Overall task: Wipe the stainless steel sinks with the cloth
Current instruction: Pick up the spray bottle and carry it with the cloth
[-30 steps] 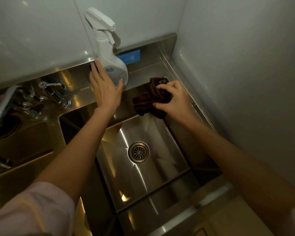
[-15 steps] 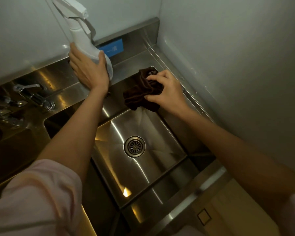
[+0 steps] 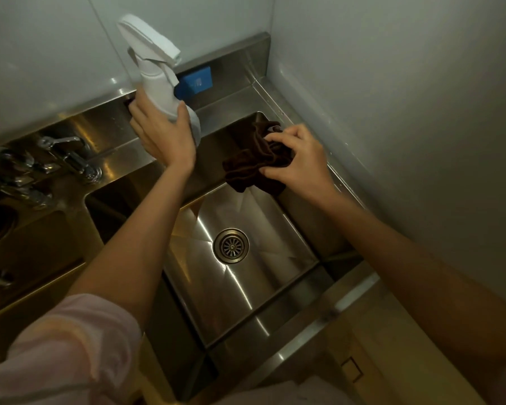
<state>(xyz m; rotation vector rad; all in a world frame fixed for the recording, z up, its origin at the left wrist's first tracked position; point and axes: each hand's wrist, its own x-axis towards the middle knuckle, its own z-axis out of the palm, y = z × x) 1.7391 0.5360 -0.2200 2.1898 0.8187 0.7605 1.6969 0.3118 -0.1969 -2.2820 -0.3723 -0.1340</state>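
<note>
Cloth [image 3: 256, 159], bunched in my right hand [image 3: 297, 162], presses the sink's [image 3: 240, 290] far wall at one o'clock, ready to wipe; at eleven o'clock, my left hand [image 3: 162, 135] clamps the spray bottle [image 3: 158, 74], lifted clear of the ledge.

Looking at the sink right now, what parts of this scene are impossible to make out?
All in the head view:
- Spray bottle: its lower body is hidden by the left hand; nozzle direction unclear.
- Blue label: print too small to read.
- Cloth: partly covered by the right hand; the sink wall behind it is hidden.
- Taps: dim, cut off at the left edge.
</note>
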